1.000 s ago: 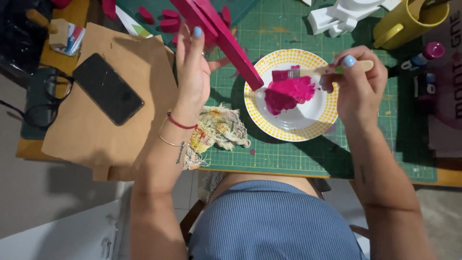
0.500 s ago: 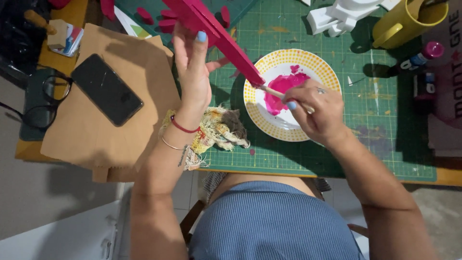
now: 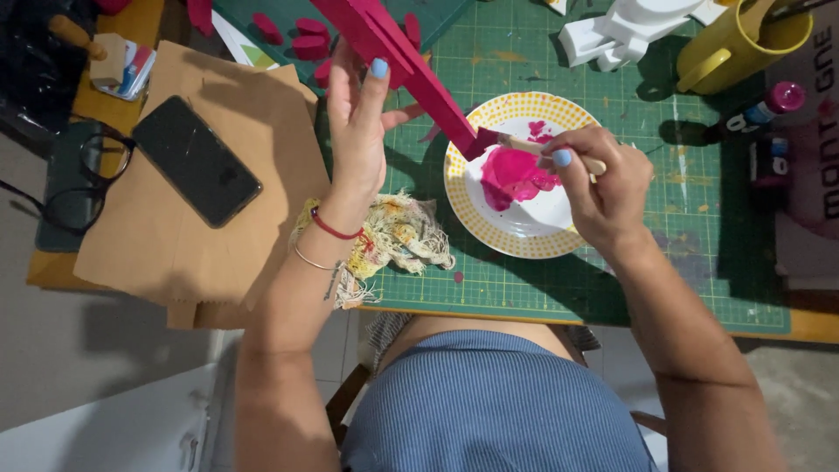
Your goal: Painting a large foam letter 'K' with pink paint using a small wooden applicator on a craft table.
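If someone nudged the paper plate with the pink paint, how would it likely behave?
The yellow-rimmed plate looks thin and light, so it would probably slide easily on the smooth green cutting mat. It sits flat and low, so tipping seems unlikely, but the wet pink paint pooled in it could smear or run. Its rim would likely flex if pinched at one edge.
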